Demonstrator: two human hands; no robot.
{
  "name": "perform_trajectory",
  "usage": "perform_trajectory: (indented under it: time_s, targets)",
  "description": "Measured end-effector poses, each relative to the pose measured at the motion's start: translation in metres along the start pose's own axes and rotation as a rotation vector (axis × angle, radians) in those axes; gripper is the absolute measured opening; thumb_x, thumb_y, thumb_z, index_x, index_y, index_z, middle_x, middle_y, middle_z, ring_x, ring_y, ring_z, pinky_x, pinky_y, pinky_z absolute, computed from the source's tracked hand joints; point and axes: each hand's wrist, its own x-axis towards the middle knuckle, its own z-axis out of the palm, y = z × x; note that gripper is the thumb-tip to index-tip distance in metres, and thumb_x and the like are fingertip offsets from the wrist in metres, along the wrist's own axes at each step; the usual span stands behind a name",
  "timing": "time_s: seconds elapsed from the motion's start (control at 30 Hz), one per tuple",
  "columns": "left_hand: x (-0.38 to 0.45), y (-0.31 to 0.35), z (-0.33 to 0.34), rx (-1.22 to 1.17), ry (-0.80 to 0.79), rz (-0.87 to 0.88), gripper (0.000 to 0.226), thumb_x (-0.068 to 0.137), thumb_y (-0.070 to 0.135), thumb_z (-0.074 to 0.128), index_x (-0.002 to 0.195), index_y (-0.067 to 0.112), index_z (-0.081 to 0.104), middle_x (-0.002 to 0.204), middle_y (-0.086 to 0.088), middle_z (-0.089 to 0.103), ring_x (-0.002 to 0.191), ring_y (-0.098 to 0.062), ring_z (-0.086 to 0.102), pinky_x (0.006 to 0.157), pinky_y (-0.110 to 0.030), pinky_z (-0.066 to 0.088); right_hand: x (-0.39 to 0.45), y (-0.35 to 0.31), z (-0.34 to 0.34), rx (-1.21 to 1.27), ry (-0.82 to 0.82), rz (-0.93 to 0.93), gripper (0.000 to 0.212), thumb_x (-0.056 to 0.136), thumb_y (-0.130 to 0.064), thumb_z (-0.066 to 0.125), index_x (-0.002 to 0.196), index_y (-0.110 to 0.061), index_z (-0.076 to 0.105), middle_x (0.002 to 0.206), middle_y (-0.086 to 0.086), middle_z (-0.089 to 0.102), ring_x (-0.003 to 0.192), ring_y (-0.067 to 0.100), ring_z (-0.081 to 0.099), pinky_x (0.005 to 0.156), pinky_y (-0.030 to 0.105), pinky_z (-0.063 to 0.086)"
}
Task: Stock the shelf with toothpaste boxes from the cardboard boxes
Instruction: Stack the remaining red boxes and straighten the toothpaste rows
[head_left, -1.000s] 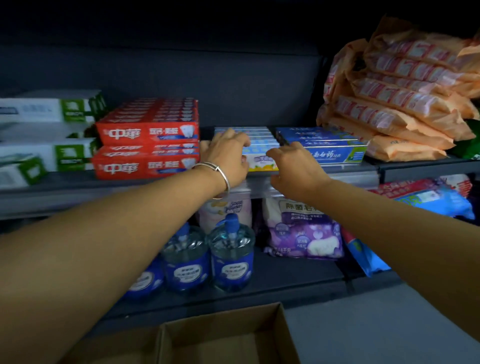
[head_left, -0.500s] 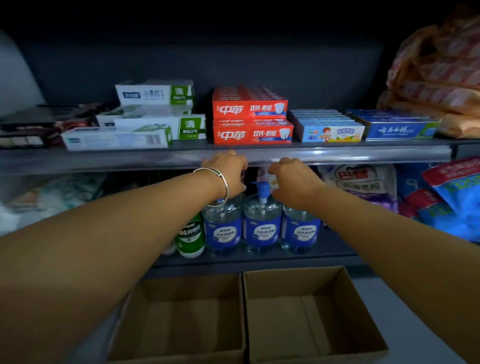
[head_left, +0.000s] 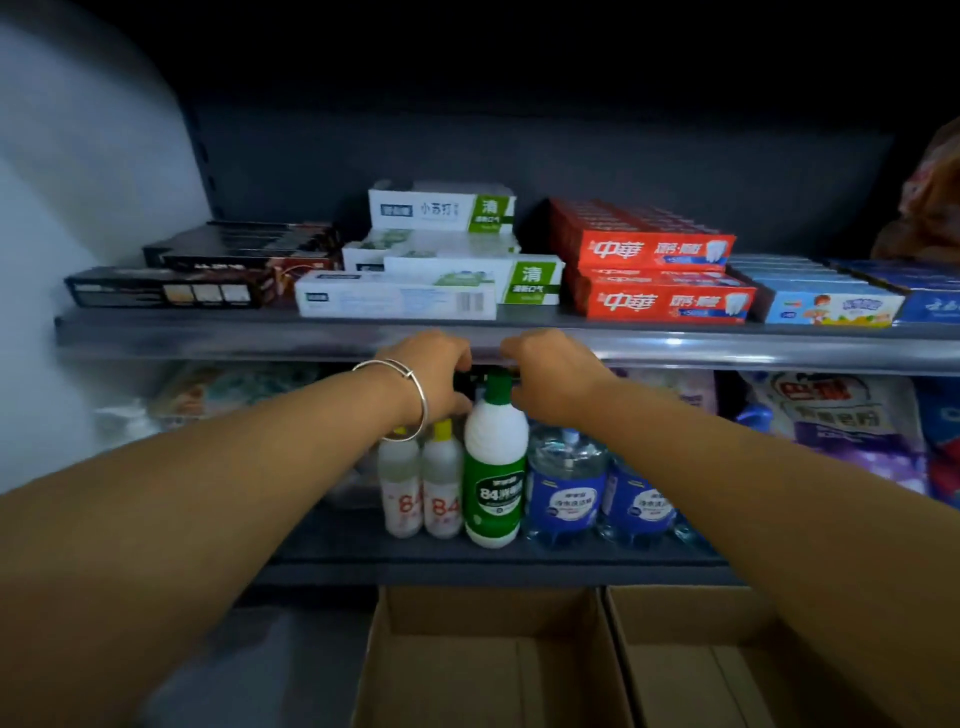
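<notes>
— Upper shelf, left to right?
— Dark boxes (head_left: 171, 291) far left, white-and-green toothpaste boxes (head_left: 415, 291) next, red boxes (head_left: 660, 296) centre-right, blue boxes (head_left: 831, 304) at right edge.
— Hands?
— Left hand (head_left: 434, 376) and right hand (head_left: 553, 379) mid-frame, just below the shelf (head_left: 208, 332) edge, fingers curled loosely, holding nothing visible.
— Beneath?
— Green-and-white bottle (head_left: 493, 478) between the hands; two cardboard boxes (head_left: 493, 660) along the bottom, nothing visible inside.

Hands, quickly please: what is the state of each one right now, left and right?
Left hand: fingers curled, nothing visible in it; a grip cannot be told.
Right hand: fingers curled, nothing visible in it; a grip cannot be told.
</notes>
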Motion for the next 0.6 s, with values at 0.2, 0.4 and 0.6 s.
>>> perform_trajectory:
  time_s: [0.2, 0.4, 0.6]
  targets:
    - [-0.004, -0.077, -0.016, 0.057, -0.015, -0.01, 0.049, 0.078, 0.033, 0.07, 0.12, 0.015, 0.053, 0.123, -0.01, 0.049, 0.113, -0.03, 0.05, 0.096, -0.042, 0.043, 0.04, -0.07, 0.007, -0.026, 0.059, -0.045, 0.032, 0.085, -0.009, 0.054, 0.117, -0.006, 0.053, 0.115, 0.015, 0.054, 0.11, 0.033, 0.049, 0.076, 0.035, 0.042]
    - [0.014, -0.093, -0.038, 0.134, 0.012, 0.043, 0.041, 0.083, 0.035, 0.064, 0.118, 0.019, 0.051, 0.122, -0.006, 0.047, 0.113, -0.027, 0.049, 0.097, -0.04, 0.043, 0.051, -0.076, 0.006, -0.068, 0.117, -0.022, 0.039, 0.087, -0.008, 0.051, 0.126, -0.008, 0.05, 0.119, 0.013, 0.053, 0.113, 0.03, 0.047, 0.086, 0.035, 0.042]
    - [0.036, -0.094, -0.033, 0.074, 0.039, 0.095, 0.037, 0.081, 0.033, 0.067, 0.113, 0.019, 0.055, 0.119, -0.006, 0.049, 0.111, -0.026, 0.051, 0.098, -0.041, 0.041, 0.053, -0.066, 0.01, -0.049, 0.154, 0.03, 0.03, 0.088, -0.009, 0.05, 0.117, -0.006, 0.052, 0.117, 0.013, 0.052, 0.111, 0.03, 0.046, 0.077, 0.031, 0.036]
